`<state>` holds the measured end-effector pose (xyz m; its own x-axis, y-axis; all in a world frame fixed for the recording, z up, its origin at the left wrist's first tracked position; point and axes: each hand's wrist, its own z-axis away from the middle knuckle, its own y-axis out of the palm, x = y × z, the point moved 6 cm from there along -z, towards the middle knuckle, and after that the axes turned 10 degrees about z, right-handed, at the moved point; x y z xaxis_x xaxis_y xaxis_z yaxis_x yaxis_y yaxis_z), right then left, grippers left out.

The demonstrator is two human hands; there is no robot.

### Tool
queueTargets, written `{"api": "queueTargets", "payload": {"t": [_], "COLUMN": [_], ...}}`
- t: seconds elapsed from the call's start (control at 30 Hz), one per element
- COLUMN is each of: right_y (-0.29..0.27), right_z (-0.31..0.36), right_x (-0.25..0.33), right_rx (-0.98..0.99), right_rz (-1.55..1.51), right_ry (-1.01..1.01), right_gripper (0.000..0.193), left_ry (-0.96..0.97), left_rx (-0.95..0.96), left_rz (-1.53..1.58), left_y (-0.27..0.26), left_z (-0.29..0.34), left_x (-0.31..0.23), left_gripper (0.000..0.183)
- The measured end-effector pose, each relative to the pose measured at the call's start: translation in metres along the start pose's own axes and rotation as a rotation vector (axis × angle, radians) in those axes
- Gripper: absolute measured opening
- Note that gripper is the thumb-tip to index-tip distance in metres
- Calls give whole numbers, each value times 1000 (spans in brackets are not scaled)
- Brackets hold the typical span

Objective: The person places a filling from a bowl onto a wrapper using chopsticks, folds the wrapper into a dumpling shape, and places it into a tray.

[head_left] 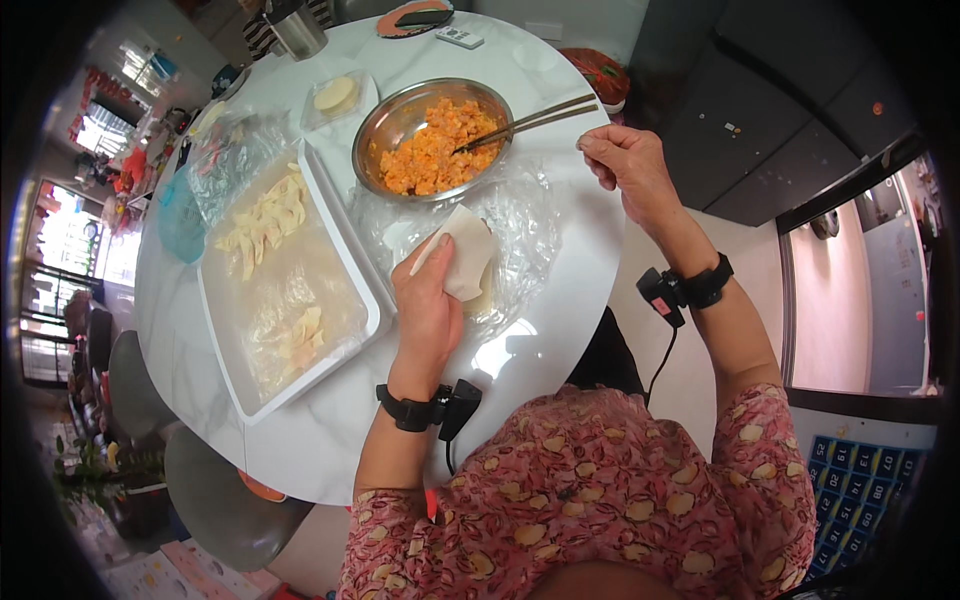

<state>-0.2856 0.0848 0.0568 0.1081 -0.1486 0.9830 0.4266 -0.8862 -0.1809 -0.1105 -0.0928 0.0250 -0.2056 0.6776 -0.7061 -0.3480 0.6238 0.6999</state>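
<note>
My left hand (430, 305) is closed on a pale wonton wrapper (466, 255), with the thumb across its upper face. Under it, more of the pale stack shows on a crumpled clear plastic bag (530, 235). My right hand (635, 170) is raised at the table's right edge, fingers curled and thumb tip against the index finger; anything in that pinch is too small to make out. Beyond the wrapper stands a steel bowl (365, 165) of orange minced filling (430, 150). A pair of chopsticks (550, 117) leans in it, its ends close to my right hand but apart from it.
Left of my left hand lies a white tray (345, 235) holding folded wontons (265, 225). Round pale wrappers (336, 95) sit behind it, near a clear plastic bag (240, 150). A steel jug (295, 30) and a remote control (460, 37) are at the far side. Grey chairs (225, 500) flank the table.
</note>
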Motion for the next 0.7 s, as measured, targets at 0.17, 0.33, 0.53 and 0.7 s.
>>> {"api": "queueTargets", "payload": {"t": [0.17,0.33,0.53,0.7], "right_y": [0,22,45,46], "right_z": [-43,-78,-110,-113], "right_x": [-43,-55,-36,25], "right_rx": [-16,115,179,139], "right_rz": [256,55,-167,108], "right_ry": [171,214,159,-130], "right_gripper": [36,70,39,29], "left_ry": [-217,-111,-69,-77], "left_rx": [51,45,-140,-141], "left_rz": [400,191,266,252], "left_y": [15,3,-32,-46], "left_z": [-31,-54,-73,-82], "left_x": [-2,5,20,30], "left_gripper": [38,35,31,31]}}
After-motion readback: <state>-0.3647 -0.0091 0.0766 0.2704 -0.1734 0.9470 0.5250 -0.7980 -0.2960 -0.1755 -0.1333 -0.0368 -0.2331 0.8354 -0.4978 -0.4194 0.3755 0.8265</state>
